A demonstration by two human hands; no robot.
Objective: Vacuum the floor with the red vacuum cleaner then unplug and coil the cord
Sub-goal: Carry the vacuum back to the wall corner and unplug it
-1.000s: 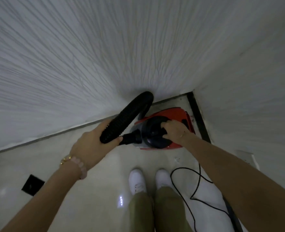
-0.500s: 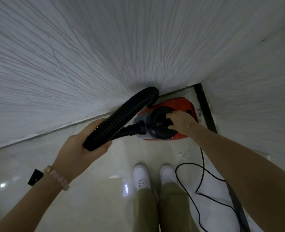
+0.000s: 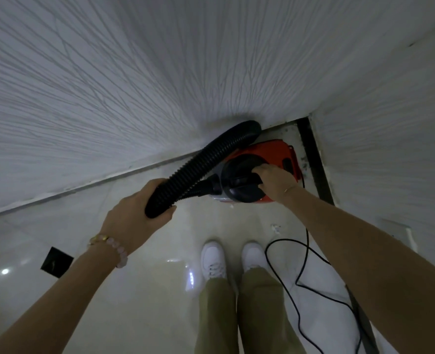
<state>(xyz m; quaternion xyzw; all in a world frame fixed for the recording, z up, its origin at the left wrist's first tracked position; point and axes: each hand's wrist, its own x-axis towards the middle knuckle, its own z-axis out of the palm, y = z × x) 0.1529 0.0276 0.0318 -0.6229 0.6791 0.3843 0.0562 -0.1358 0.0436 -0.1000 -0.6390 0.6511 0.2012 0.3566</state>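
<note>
1. Red vacuum cleaner [image 3: 267,154]: on pale floor [image 3: 139,297], in corner by textured wall [image 3: 134,72].
2. Black ribbed hose [image 3: 203,164]: arching up from front of vacuum cleaner, curving back toward wall.
3. Left hand [image 3: 134,221]: left of vacuum cleaner, fingers wrapped round hose end.
4. Right hand [image 3: 275,182]: on top of vacuum cleaner, closed on dark handle [image 3: 244,181].
5. Black cord [image 3: 303,272]: loose loops on floor, right of white shoes [image 3: 234,259], trailing behind vacuum cleaner.
</note>
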